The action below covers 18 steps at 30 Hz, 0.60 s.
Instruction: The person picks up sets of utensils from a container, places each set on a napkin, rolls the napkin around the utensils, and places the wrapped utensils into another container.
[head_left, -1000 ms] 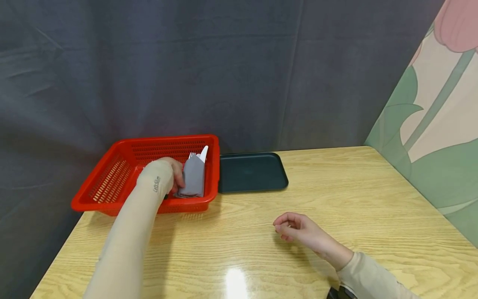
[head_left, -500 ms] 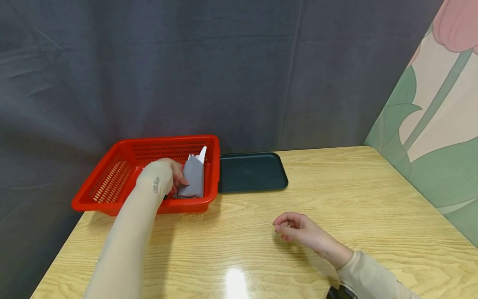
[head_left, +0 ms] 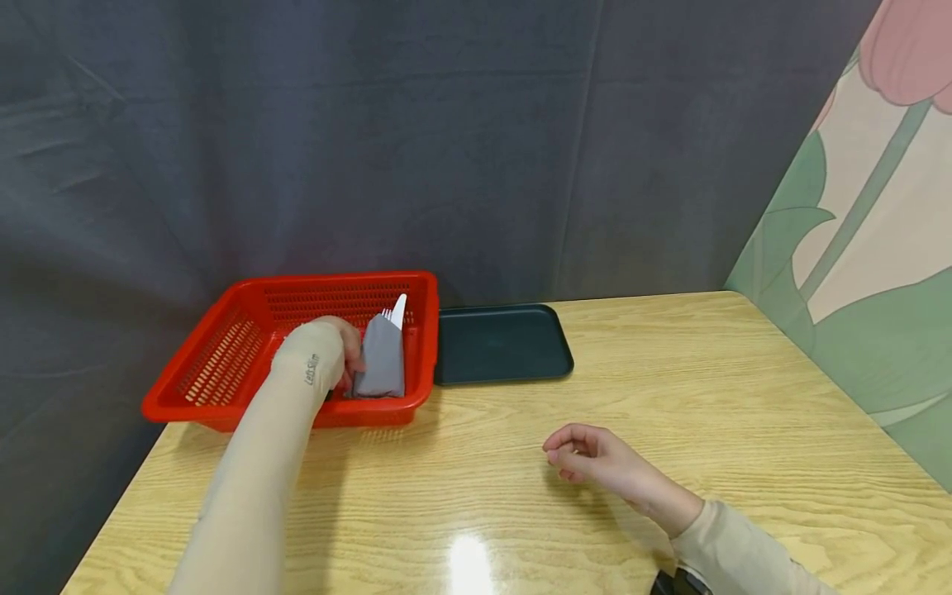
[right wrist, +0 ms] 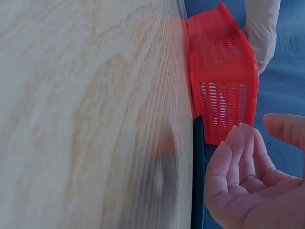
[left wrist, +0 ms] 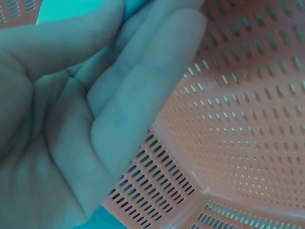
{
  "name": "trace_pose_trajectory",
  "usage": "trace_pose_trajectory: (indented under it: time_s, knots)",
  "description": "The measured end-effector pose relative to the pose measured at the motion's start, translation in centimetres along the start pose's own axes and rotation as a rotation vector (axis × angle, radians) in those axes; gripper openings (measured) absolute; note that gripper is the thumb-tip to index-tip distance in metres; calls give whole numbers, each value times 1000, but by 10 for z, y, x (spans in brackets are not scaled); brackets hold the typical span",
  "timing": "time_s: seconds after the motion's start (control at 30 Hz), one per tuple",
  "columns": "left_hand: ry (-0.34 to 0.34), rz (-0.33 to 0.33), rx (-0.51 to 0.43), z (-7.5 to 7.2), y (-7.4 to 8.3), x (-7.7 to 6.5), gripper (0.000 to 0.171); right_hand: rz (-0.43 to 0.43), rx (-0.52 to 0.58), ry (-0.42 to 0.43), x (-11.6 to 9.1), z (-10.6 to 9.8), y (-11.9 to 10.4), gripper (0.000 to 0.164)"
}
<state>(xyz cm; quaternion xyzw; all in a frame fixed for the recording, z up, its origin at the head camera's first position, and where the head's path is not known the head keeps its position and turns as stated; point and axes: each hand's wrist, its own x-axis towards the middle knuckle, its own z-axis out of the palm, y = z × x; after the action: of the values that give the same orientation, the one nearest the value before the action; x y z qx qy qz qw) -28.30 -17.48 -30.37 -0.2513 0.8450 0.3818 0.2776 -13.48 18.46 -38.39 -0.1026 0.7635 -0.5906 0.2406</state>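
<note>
A grey cutlery pouch (head_left: 381,364) stands tilted at the right end of a red basket (head_left: 327,418). A white knife (head_left: 399,311) and a white fork (head_left: 387,314) stick out of its top. My left hand (head_left: 348,351) reaches into the basket and pinches the pouch's left edge. In the left wrist view, the thumb and fingers of that left hand (left wrist: 81,114) close toward a pale teal-tinted surface at the top; its far part is cut off. My right hand (head_left: 606,463) hovers over the table with loosely bent fingers, holding nothing.
A dark green tray (head_left: 502,343) lies against the basket's right side on the wooden table (head_left: 461,479). A dark curtain (head_left: 476,149) hangs behind. A flower-patterned wall (head_left: 885,231) borders the right side.
The pouch has turned slightly and shifted a little to the left, its knife tip dropping lower. The left fingers moved slightly along its edge. The right hand has stayed put.
</note>
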Motion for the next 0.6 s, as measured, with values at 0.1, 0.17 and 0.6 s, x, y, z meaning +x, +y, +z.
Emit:
trace_pose_trajectory:
  time_s: [0.1, 0.17, 0.6]
  knots:
    - [-39, -2, 46, -2, 2, 0, 9, 2, 1, -2, 0, 0, 0, 44]
    - [-63, -12, 70, -2, 3, -4, 12, 4, 2, -1, 0, 0, 0, 44]
    - [-68, 63, 238, -4, -2, -6, 34, 9, -6, 6, 1, 1, 0, 43]
